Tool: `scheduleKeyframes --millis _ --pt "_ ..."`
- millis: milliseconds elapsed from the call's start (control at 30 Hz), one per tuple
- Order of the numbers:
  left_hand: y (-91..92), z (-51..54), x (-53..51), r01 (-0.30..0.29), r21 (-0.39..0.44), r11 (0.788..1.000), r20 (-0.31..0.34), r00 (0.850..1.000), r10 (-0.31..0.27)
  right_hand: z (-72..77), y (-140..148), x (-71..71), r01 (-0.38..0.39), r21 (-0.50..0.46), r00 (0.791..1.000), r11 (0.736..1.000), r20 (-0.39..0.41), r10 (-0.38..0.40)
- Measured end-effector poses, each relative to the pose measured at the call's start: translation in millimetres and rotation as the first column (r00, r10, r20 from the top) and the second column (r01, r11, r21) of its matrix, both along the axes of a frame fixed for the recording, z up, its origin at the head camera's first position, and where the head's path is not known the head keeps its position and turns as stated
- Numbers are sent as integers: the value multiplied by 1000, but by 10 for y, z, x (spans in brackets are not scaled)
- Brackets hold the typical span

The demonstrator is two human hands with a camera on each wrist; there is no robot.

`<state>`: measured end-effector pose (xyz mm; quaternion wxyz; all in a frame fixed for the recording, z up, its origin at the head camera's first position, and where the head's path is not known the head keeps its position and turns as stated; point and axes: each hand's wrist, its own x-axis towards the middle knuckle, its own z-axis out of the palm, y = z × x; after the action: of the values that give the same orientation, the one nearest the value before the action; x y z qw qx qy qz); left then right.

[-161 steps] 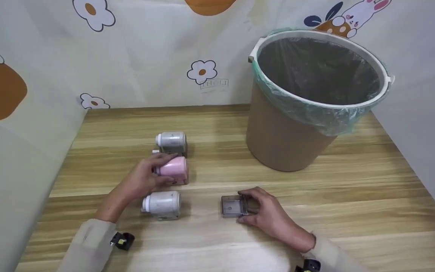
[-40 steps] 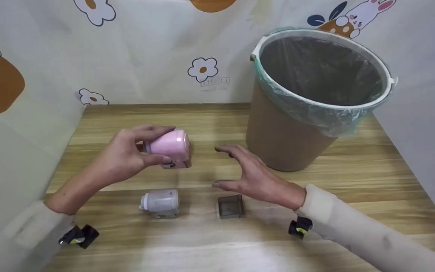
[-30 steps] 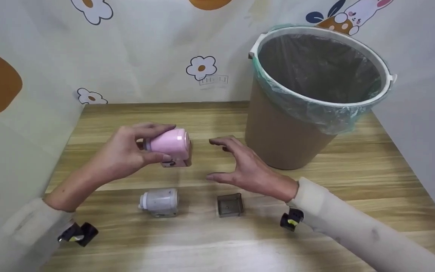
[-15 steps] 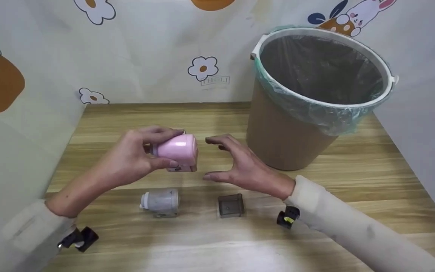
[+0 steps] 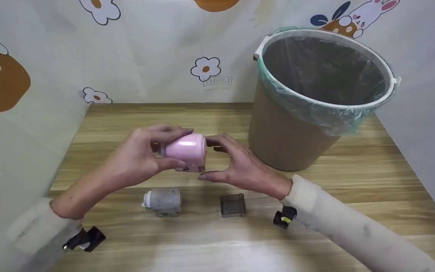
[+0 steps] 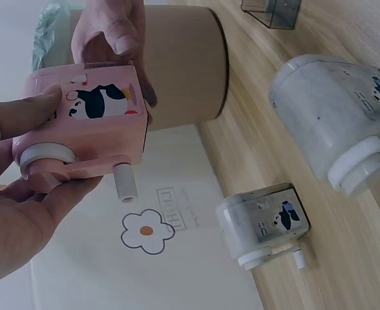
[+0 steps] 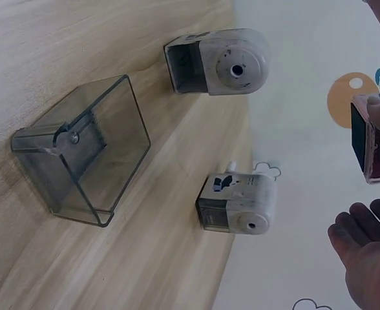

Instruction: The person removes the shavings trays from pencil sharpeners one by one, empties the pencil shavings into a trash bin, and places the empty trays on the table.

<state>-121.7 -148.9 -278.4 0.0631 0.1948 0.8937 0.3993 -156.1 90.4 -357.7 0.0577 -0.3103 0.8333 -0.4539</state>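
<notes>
My left hand point(image 5: 138, 158) grips a pink pencil sharpener point(image 5: 186, 149) off the table, thumb and fingers on opposite sides; its panda picture and crank show in the left wrist view. Beside its right end is my right hand point(image 5: 240, 164), fingers apart and holding nothing; a gap shows in the right wrist view. One grey sharpener point(image 5: 164, 200) lies nearer me on the table. A second grey sharpener point(image 6: 264, 223), hidden in the head view, stands farther back. A smoky clear box point(image 5: 233, 206) sits below my right hand.
A tall brown bin point(image 5: 289, 139) with a white rim and greenish liner stands at the back right. Patterned sheets with flowers point(image 5: 205, 69) rise behind and along both sides of the wooden table point(image 5: 210, 245).
Since the oldest view, my right hand has let go of the clear box and my left has raised the pink sharpener. Lately the sharpener has moved right and my right hand left, narrowing their gap.
</notes>
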Motion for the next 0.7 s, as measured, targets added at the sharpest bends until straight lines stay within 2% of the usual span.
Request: scheduleKeyframes --millis 267,700 --pt "39 35 20 1 15 1000 -21 1000 0 3 -44 12 15 -47 1000 999 -10 -16" --pt "47 41 41 -6 25 1000 -11 1000 7 -20 -95 30 -19 -117 998 993 -65 11"
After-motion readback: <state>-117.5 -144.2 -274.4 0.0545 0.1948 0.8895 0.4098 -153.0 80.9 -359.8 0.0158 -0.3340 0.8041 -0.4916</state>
